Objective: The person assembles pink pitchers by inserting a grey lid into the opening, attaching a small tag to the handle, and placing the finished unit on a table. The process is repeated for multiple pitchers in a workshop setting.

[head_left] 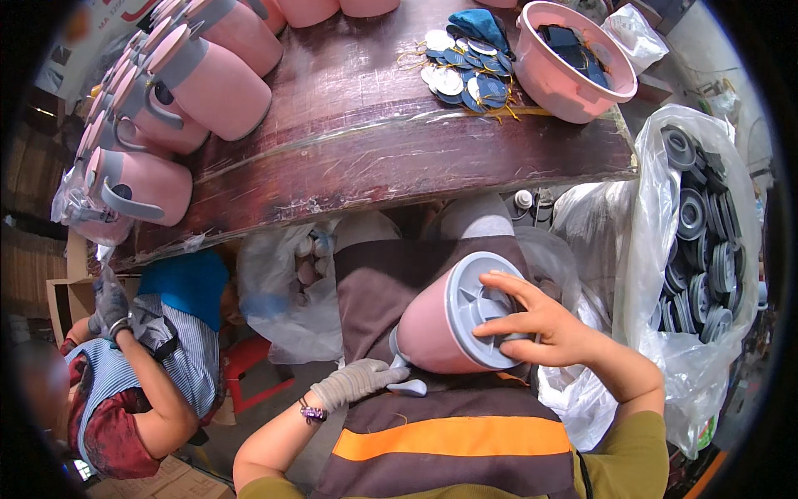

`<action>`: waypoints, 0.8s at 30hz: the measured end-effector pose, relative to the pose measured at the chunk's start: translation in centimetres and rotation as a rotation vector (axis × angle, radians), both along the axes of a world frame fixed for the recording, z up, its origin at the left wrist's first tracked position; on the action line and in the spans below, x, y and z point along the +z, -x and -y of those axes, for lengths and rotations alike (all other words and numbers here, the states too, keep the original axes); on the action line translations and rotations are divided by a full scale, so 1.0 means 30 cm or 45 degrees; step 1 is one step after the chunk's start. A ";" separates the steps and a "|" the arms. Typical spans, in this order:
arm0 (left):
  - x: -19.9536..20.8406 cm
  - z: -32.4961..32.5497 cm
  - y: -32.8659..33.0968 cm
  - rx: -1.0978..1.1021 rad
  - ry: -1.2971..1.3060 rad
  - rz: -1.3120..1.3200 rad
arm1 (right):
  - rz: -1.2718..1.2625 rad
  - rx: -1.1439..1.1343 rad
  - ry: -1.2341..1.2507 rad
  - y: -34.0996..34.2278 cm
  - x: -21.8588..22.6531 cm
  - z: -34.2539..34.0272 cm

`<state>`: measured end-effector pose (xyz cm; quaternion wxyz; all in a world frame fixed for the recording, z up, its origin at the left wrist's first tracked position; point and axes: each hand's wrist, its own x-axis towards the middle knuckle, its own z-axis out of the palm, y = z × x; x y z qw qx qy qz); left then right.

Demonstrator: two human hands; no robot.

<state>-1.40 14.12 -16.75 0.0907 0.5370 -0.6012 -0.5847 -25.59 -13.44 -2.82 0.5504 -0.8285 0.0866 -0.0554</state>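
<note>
A pink jug (426, 331) with a grey rim lies tilted across my lap, its grey round end turned toward the right. My left hand (359, 382), in a pale knitted glove, is closed around the jug's grey handle (409, 388), part of which sticks out past the fingers. My bare right hand (540, 324) has its fingers bent over the grey round lid (472, 287) on that end, gripping its raised middle. The inside of the jug is hidden.
Several pink jugs (218, 87) crowd the table's left side. Round tags (470, 75) lie beside a pink basin (565, 91). At right, a clear bag (652, 249) holds dark grey lids (694, 212). A co-worker in gloves (110, 308) sits at left.
</note>
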 end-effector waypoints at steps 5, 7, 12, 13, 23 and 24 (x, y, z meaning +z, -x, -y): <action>0.051 0.056 0.049 0.735 -0.729 -0.454 | 0.028 0.210 0.418 -0.045 0.059 0.015; 0.096 0.068 0.056 1.116 -0.724 -0.682 | 0.159 0.169 0.558 -0.050 0.086 0.023; 0.330 0.197 0.003 1.453 0.282 -0.214 | 0.138 -0.721 -0.184 0.003 -0.138 -0.007; 0.313 0.159 -0.031 1.482 0.615 -0.016 | 0.059 -0.753 -0.426 0.009 -0.193 -0.013; 0.468 0.267 -0.132 1.302 0.813 0.016 | -0.371 -1.244 -0.997 0.262 -0.629 0.195; 0.476 0.304 -0.102 1.351 0.724 -0.002 | -0.483 -1.300 -0.981 0.331 -0.731 0.207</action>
